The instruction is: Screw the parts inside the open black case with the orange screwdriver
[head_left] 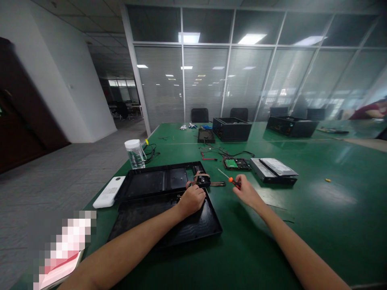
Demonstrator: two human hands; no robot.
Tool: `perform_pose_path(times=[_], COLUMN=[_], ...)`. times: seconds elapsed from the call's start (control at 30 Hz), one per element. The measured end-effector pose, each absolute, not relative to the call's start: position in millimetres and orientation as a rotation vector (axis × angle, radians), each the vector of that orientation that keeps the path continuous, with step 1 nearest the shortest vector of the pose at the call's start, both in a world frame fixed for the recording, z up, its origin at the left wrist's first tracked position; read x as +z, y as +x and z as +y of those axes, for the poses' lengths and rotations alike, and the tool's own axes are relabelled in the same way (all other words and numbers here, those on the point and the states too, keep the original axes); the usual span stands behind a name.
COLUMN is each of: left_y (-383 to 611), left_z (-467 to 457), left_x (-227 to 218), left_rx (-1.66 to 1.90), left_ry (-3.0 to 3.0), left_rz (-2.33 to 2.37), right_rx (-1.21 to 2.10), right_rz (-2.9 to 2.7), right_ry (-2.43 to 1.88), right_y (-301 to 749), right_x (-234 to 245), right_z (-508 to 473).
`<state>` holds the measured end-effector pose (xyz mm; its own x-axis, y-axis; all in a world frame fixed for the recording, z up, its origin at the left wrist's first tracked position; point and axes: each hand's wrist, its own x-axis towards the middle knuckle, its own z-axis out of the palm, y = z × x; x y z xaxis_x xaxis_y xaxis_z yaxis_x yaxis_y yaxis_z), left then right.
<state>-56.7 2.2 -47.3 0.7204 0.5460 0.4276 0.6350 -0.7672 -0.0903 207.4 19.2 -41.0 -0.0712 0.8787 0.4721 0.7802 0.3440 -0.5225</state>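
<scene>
My right hand (245,191) is closed around the black and orange handle of a screwdriver (231,180), whose thin shaft points away to the upper left. Over a shallow black casing half (208,225), my left hand (191,200) is closed with its fingers curled down. Whatever it pinches, if anything, is hidden. Just beyond lies a second black casing half (151,181), with a bundle of striped wires (198,177) spilling over its right end.
Beyond the screwdriver lie a hard drive with a green circuit board (232,163) and a silver optical drive (263,173). A clear bottle (135,155) and a white power bank (109,192) stand left. Black computer cases (231,132) sit farther back. A person (370,109) is far right.
</scene>
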Motion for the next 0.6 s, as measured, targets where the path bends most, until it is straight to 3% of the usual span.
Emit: perform_pose_path(times=[0.27, 0.6], left_y=[-64, -63], left_z=[3, 7], left_x=[-47, -51], left_rx=[-0.673, -0.736], left_ry=[-2.752, -2.798], left_rz=[-0.897, -0.933], right_rx=[0.879, 0.637], right_rz=[-1.651, -1.564], right_ry=[-1.090, -1.139], right_y=[216, 213], right_x=[-17, -13], right_z=[16, 5])
